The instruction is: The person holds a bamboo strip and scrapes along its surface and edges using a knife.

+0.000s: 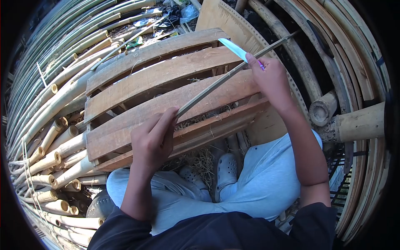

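A long thin bamboo strip (212, 86) runs slantwise over a slatted wooden pallet (166, 71). Its lower end is in my left hand (151, 135), whose fingers are closed round it above the near slats. My right hand (269, 79) is closed on the handle of a knife (234, 49) with a pale, bright blade. That blade points up and left, lying close along the strip's upper side; whether its edge touches the strip, I cannot tell. The strip's far end reaches past my right hand toward the upper right. Part of the knife's handle is hidden by my fingers.
Stacked bamboo poles (50, 158) fill the left side. At the right stand long curved-looking bamboo strips (371, 62) and a thick bamboo pole (360, 122). A plywood sheet (216, 18) lies behind the pallet. Straw shavings (202, 164) litter the ground by my grey clogs (227, 168).
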The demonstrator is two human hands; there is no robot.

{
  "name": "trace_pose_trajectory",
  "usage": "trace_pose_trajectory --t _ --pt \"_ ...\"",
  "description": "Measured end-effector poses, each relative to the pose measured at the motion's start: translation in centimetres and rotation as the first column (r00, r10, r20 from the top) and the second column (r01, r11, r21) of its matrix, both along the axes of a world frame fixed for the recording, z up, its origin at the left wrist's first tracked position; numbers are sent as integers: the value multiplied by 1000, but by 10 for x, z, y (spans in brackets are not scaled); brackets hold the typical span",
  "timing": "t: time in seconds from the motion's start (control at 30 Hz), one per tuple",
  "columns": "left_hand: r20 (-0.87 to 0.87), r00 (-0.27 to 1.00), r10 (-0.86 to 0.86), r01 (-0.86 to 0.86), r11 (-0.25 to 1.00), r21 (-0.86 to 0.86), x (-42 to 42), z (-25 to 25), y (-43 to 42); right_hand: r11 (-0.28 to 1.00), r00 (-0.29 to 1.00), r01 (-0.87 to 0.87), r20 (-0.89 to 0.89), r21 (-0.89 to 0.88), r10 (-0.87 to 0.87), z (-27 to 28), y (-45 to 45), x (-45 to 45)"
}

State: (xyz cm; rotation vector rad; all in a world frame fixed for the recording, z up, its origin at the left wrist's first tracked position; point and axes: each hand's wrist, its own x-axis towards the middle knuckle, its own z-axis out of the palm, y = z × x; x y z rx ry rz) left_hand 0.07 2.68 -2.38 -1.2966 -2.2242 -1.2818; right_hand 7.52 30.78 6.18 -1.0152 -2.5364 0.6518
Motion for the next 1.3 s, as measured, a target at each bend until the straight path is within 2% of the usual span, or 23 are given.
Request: trace_pose_trajectory --t 0.07,0.17,0.2,0.27,0.3,0.37,0.4,0.47,0.5,0.53,0.6,0.83,0.9,1.03,1.1,1.13,1.2,1.23,1.3 --pt "-5 1000 3 -3 1000 16 0 -3 1 1000 1000 13 -13 -8 -13 -5 -18 -1" --pt "0 1000 2 -2 1000 9 -1 -2 0 957 956 -240 -132 164 263 -29 -40 1" --pt "11 1000 -5 5 1000 -25 -2 -1 -1 958 956 -236 -136 164 259 -25 -37 1" --pt "-19 1000 -13 13 1000 -26 -4 1 -1 987 987 -153 -39 39 155 -11 -25 -2" --pt "-40 999 -17 16 999 -28 -4 1 -2 988 987 -152 -41 34 153 -8 -20 -2" --pt "-32 999 -7 7 1000 -9 1 1 1 999 998 -42 -53 -22 41 -6 -13 0" --pt "-25 1000 3 -3 1000 19 3 1 2 999 998 -45 -51 -22 43 -8 -20 0" --pt "-11 1000 17 -17 1000 10 3 1 2 979 979 -196 -54 58 199 -18 -44 2" --pt "0 1000 28 -28 1000 -1 2 1 2 949 949 -259 -133 181 285 -24 -51 1" --pt "-3 1000 26 -26 1000 0 0 1 2 949 950 -256 -136 182 282 -20 -50 1" --pt "11 1000 18 -18 1000 9 -1 0 1 957 963 -269 -35 -107 266 -5 -48 1" --pt "-40 999 1 0 1000 16 2 4 0 948 953 -303 -32 -103 301 -10 -41 7" --pt "0 1000 -6 6 1000 -14 3 5 -1 945 946 -321 -69 -57 317 -13 -42 8" --pt "69 997 -42 44 999 -26 3 16 -5 944 945 -319 -95 -77 312 -18 -42 5" --pt "161 975 -153 154 988 7 2 20 -10 950 949 -308 -86 -48 303 -18 -42 5" --pt "157 976 -151 152 988 9 1 20 -11 950 948 -310 -88 -45 306 -17 -42 6" --pt "337 912 -235 215 972 97 -1 18 -15 948 945 -317 -95 -37 312 -17 -42 7" --pt "334 913 -234 214 972 97 -1 17 -17 947 944 -318 -98 -35 314 -17 -42 6" --pt "436 865 -247 222 969 108 -3 15 -20 949 946 -314 -96 -38 309 -19 -42 6"
